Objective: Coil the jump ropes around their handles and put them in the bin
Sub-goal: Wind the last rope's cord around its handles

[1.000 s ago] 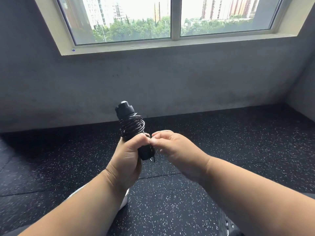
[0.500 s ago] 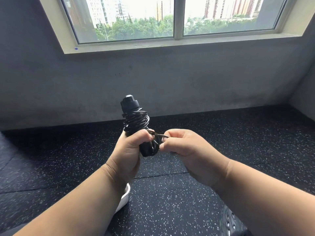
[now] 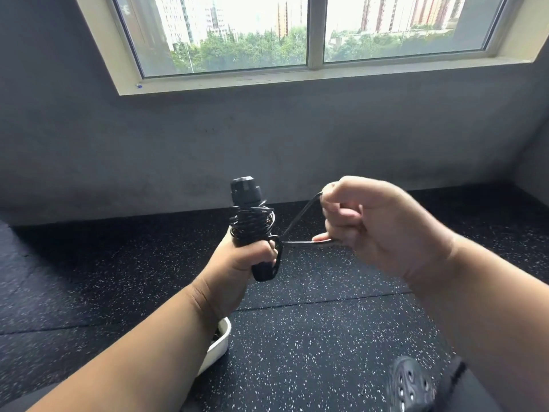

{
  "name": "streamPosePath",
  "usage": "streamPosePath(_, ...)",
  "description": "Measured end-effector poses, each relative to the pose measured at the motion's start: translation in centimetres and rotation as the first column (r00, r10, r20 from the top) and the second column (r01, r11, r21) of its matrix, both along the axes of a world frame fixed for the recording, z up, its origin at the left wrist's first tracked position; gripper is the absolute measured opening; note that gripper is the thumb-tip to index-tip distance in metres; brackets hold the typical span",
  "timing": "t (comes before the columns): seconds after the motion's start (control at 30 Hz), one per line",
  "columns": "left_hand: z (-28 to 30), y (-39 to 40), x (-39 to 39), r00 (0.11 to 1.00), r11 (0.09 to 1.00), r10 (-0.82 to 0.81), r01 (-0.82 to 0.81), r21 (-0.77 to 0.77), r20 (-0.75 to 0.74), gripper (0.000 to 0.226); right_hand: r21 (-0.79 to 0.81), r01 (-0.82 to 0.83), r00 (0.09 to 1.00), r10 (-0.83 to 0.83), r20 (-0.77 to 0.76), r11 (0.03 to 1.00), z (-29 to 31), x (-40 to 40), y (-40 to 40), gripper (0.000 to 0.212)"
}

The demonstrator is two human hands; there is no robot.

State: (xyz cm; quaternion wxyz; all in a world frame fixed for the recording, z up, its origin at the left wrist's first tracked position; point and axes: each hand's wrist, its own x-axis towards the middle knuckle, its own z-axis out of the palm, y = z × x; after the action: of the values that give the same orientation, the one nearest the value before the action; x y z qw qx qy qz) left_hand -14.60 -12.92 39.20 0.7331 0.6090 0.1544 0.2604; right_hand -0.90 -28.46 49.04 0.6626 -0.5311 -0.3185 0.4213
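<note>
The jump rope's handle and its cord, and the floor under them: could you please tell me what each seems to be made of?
Handle: looks like matte black plastic, with a ridged, faceted cap; the left hand covers its grip.
Cord: thin, glossy and black, holding stiff bends toward the right hand, so probably plastic-coated wire, though solid PVC is possible.
Floor: black with white flecks and a visible seam, most likely rubber gym tiles.

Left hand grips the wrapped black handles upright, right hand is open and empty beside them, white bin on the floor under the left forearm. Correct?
Not quite. In the head view the right hand is not open and empty: its fingers are curled round a loop of the rope that runs from the handles. The rest holds: the left hand grips the handles upright, and the white bin sits under the left forearm.
</note>
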Motion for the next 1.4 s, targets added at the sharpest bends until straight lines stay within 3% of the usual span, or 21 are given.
streamPosePath(0.1, -0.2, -0.3, 0.6, 0.998, 0.995, 0.041, -0.037, 0.098, -0.039, 0.034, -0.062, -0.046, 0.982, 0.034, -0.185, 0.997, 1.2, 0.9, -0.4, 0.012)
streamPosePath(0.17, -0.5, -0.4, 0.8, 0.996, 0.989, 0.061, -0.052, 0.136, -0.065, 0.041, -0.033, -0.074, 0.954, 0.061, -0.293, 0.997, 1.2, 1.0, -0.3, 0.019)
streamPosePath(0.27, -0.7, -1.1, 1.2, 0.992, 0.972, 0.069, -0.044, 0.231, -0.104, 0.042, 0.076, -0.005, 0.954, 0.028, -0.298, 0.997, 0.1, 0.7, 0.6, 0.033)
streamPosePath(0.37, -0.8, -1.8, 1.7, 0.985, 0.955, 0.11, -0.067, 0.288, -0.136, 0.049, 0.084, 0.104, 0.991, -0.096, -0.095, 0.991, -1.2, 0.3, 1.5, 0.024)
streamPosePath(0.5, -1.3, -1.5, 1.9, 0.979, 0.939, 0.131, -0.07, 0.337, -0.159, 0.051, 0.049, 0.185, 0.965, -0.191, 0.182, 0.981, -1.9, 0.2, 2.0, 0.015)
streamPosePath(0.67, -1.9, -1.2, 1.6, 0.943, 0.899, 0.217, -0.091, 0.429, -0.253, 0.051, -0.037, 0.213, 0.787, -0.149, 0.599, 0.976, -2.0, 0.8, 2.0, 0.007)
streamPosePath(0.77, -2.0, -1.2, 1.3, 0.913, 0.852, 0.274, -0.086, 0.516, -0.301, 0.049, -0.109, 0.238, 0.702, -0.094, 0.706, 0.965, -2.3, 1.3, 2.2, 0.007)
streamPosePath(0.87, -2.4, -1.3, 1.1, 0.885, 0.817, 0.313, -0.065, 0.574, -0.346, 0.049, -0.143, 0.247, 0.695, -0.073, 0.715, 0.958, -2.9, 2.0, 2.4, 0.007)
streamPosePath(1.07, -2.6, -1.6, 0.8, 0.849, 0.783, 0.349, -0.031, 0.622, -0.396, 0.049, -0.175, 0.24, 0.797, -0.091, 0.597, 0.955, -3.7, 2.2, 2.5, 0.008)
streamPosePath(1.23, -3.1, -2.3, 0.6, 0.871, 0.787, 0.242, 0.082, 0.612, -0.428, 0.051, -0.235, 0.316, 0.709, -0.064, 0.703, 0.919, -4.4, 3.2, 2.5, 0.037)
streamPosePath(1.37, -3.0, -2.1, 0.8, 0.894, 0.814, 0.088, 0.189, 0.549, -0.439, 0.049, -0.268, 0.083, 0.882, 0.054, 0.468, 0.96, -3.9, 4.1, 1.9, 0.022)
streamPosePath(1.4, -2.8, -2.0, 0.8, 0.894, 0.821, 0.04, 0.225, 0.525, -0.446, 0.049, -0.29, 0.022, 0.89, 0.113, 0.441, 0.957, -3.8, 4.5, 1.6, 0.019)
